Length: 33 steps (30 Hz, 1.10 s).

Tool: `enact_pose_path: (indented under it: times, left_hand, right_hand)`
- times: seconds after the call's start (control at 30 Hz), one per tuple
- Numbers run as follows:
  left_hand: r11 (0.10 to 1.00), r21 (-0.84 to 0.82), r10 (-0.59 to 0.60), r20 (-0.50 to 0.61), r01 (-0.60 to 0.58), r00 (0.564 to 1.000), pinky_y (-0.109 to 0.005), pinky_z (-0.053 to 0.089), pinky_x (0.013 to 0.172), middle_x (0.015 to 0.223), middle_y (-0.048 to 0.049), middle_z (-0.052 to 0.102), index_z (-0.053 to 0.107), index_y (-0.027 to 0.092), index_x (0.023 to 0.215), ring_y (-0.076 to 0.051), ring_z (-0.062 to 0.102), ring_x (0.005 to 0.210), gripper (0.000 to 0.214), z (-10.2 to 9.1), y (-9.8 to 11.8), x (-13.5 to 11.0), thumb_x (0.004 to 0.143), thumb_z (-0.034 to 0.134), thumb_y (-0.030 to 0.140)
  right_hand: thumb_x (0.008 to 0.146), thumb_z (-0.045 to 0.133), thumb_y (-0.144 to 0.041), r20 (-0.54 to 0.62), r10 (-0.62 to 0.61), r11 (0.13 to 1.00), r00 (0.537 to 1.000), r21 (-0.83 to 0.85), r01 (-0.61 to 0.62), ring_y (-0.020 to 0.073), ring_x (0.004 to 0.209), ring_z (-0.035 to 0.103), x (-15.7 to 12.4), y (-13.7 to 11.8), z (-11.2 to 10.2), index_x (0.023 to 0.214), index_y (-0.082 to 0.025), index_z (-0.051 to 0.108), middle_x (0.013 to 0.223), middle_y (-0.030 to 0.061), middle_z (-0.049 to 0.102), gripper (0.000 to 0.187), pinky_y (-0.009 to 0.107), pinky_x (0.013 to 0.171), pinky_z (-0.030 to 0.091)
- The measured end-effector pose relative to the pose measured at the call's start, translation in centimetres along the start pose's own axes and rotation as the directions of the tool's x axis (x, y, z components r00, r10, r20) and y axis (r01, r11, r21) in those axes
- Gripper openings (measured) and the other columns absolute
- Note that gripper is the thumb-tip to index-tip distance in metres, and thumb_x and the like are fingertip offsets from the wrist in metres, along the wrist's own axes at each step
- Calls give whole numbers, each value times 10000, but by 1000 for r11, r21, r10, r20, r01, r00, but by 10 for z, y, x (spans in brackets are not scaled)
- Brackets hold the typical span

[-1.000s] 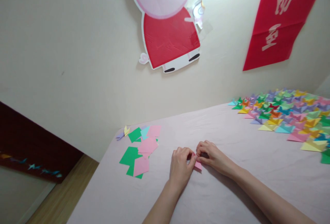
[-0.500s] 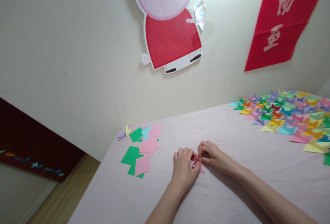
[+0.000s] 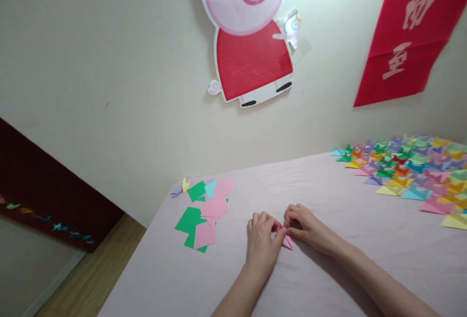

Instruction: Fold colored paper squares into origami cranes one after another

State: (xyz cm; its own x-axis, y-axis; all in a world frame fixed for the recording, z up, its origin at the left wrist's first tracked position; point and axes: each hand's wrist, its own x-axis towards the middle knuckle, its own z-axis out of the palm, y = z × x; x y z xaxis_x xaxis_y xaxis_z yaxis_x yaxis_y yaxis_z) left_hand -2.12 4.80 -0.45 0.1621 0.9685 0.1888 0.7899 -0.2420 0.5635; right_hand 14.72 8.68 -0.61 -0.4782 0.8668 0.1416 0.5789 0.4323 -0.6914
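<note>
A small folded piece of pink paper (image 3: 287, 242) lies on the pale pink table cover (image 3: 328, 268), pinched between both my hands. My left hand (image 3: 261, 245) has its fingers curled onto the paper's left side. My right hand (image 3: 305, 224) has its fingertips closed on the paper's right side. Most of the paper is hidden under my fingers; only a pointed corner shows toward me.
Loose green, pink and light blue paper squares (image 3: 203, 212) lie to the left, with a small yellow and purple folded piece (image 3: 182, 187) at the table corner. Several coloured folded paper figures (image 3: 412, 171) cover the far right. The table's left edge drops to a wooden floor (image 3: 91, 278).
Both hands have stayed on the pink paper, with small finger shifts. The view has drifted, so everything sits a little further right and lower in the picture.
</note>
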Motion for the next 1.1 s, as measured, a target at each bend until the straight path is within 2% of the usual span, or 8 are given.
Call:
enact_pose_path:
  times: [0.23,0.47,0.67,0.8,0.93,0.97,1.03,1.1]
  left_hand:
    - [1000,23,9,-12,-9,1000,-354,360,790,894,-7,631,596,211,735,-223,509,930,175,0,-1,1,892,656,260]
    - [1000,27,2,-13,-2,1000,-357,359,792,884,-8,632,590,214,738,-225,514,926,180,1,-1,0,898,650,272]
    - [1000,28,0,-23,0,1000,-365,364,800,881,-6,622,577,212,737,-225,509,918,174,3,-3,0,880,664,261]
    - [1000,-8,22,-31,-23,999,-374,375,826,877,3,619,603,221,771,-222,516,927,102,4,-3,-1,844,668,190]
    - [978,-205,28,-64,-41,998,-358,421,874,992,-15,625,615,232,872,-205,548,985,119,4,-3,-2,858,583,119]
    - [955,-296,-8,-82,-17,997,-342,440,878,1041,-27,622,608,235,955,-195,561,999,156,4,-4,-1,868,559,115]
    - [862,-501,-139,-76,83,987,-308,485,845,1117,-62,618,538,225,1140,-178,599,993,266,6,-5,-1,889,532,136]
    - [704,-687,-245,3,180,969,-287,513,813,1175,-100,619,438,204,1255,-168,634,976,361,9,-6,1,905,519,166]
  right_hand:
    - [783,633,-186,19,20,997,1000,-73,-19,228,906,526,-3,-3,2,778,-222,603,911,36,628,47,356,818,400]
    - [711,645,-150,95,35,994,995,-109,-24,244,940,523,-1,0,-2,820,-224,612,969,51,624,136,367,834,408]
    - [530,743,-164,131,63,986,989,-161,-42,283,981,517,-6,-10,-9,857,-235,592,1032,55,601,367,395,845,420]
    - [555,714,-149,151,57,996,987,-81,-45,259,973,530,-7,-12,-13,831,-237,588,995,36,612,316,372,850,433]
    - [765,577,-217,5,86,996,996,36,-87,221,839,559,-5,-11,-5,746,-225,565,807,27,618,24,330,747,442]
    - [801,542,-235,-51,89,995,995,55,-86,214,797,558,-5,-10,-1,728,-226,551,771,24,609,74,324,712,440]
    - [843,498,-264,-158,81,993,984,94,-66,201,727,548,-3,-10,7,717,-233,525,735,16,592,132,315,659,436]
    - [865,483,-289,-239,70,991,968,124,-41,195,692,536,-3,-10,14,714,-241,501,727,16,582,159,315,637,440]
